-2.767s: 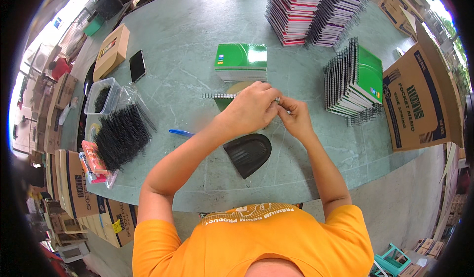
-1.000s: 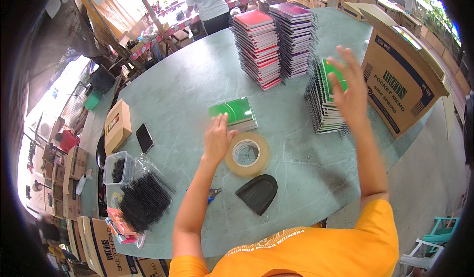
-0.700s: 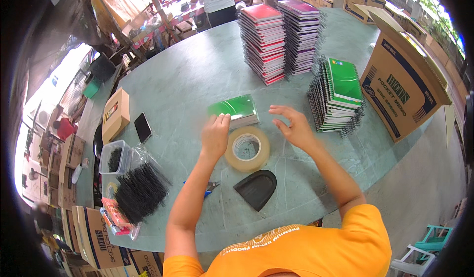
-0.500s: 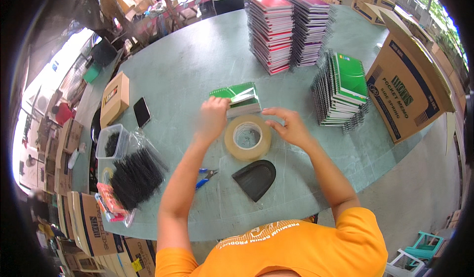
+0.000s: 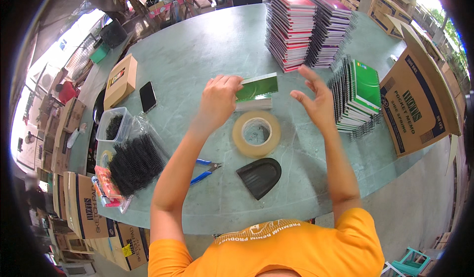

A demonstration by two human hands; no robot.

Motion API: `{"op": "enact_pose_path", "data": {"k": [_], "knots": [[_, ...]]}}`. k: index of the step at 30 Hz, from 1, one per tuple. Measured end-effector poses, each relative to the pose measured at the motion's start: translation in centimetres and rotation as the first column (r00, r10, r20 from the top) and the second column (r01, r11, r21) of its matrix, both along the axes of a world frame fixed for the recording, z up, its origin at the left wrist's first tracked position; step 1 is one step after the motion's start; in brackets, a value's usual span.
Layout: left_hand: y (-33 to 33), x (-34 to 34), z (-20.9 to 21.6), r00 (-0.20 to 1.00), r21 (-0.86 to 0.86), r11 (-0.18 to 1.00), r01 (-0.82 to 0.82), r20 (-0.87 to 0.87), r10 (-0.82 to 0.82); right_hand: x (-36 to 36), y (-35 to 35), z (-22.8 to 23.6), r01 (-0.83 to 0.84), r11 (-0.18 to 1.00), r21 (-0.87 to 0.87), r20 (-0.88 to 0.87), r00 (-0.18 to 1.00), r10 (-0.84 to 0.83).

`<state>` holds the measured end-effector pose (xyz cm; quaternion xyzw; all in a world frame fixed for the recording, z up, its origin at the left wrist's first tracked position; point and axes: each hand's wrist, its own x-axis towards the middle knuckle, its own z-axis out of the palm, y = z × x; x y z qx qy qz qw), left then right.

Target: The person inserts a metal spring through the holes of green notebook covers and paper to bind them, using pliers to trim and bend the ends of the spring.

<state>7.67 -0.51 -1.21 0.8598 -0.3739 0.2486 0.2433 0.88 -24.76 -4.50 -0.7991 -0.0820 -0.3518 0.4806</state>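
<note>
My left hand [image 5: 221, 99] pinches the left end of a green notebook cover [image 5: 259, 87], which is tilted up. Beneath the cover lies a block of white pages [image 5: 254, 104] on the table. To its right my right hand [image 5: 316, 99] is raised with fingers apart, holding nothing. A large roll of clear tape [image 5: 238, 135] lies flat just nearer to me than the pages. Closer still is a black half-oval piece [image 5: 260, 178]. Blue-handled cutters [image 5: 203, 174] lie beside my left forearm.
Tall stacks of red spiral notebooks [image 5: 292, 32] and purple ones [image 5: 330, 30] stand at the back. At right are green notebooks [image 5: 365, 84] and an open carton [image 5: 414, 99]. Left are a phone [image 5: 147, 97], cardboard tray [image 5: 123, 82], plastic tub [image 5: 123, 113] and black wire spirals [image 5: 136, 166].
The green cover has been raised and tilted by my left hand. My right hand has moved up and away from the pages, its fingers opening. The view has shifted slightly.
</note>
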Motion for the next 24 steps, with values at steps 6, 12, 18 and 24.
{"op": "enact_pose_path", "data": {"k": [6, 12, 18, 24], "knots": [[-1.3, -3.3, -1.2, 0.758, -0.458, 0.869, -0.186, -0.630, -0.171, 0.5, 2.1, -5.2, -0.387, 0.488, 0.782, 0.017, 0.796, 0.605], [-2.3, -4.2, -8.0, 0.465, -0.807, 0.437, -0.397, -0.587, -0.662, 0.6, 3.9, -3.1, -0.385, 0.583, 0.715, -0.140, 0.738, 0.660], [0.0, -4.9, -7.4, 0.579, -0.790, 0.518, -0.328, -0.601, -0.551, 0.4, 6.0, -0.9, -0.360, 0.709, 0.607, -0.308, 0.716, 0.627], [8.5, -4.7, -6.7, 0.848, -0.130, 0.900, -0.416, -0.412, 0.332, -0.8, 4.9, 2.2, -0.369, 0.925, -0.090, -0.568, 0.782, 0.257]]}}
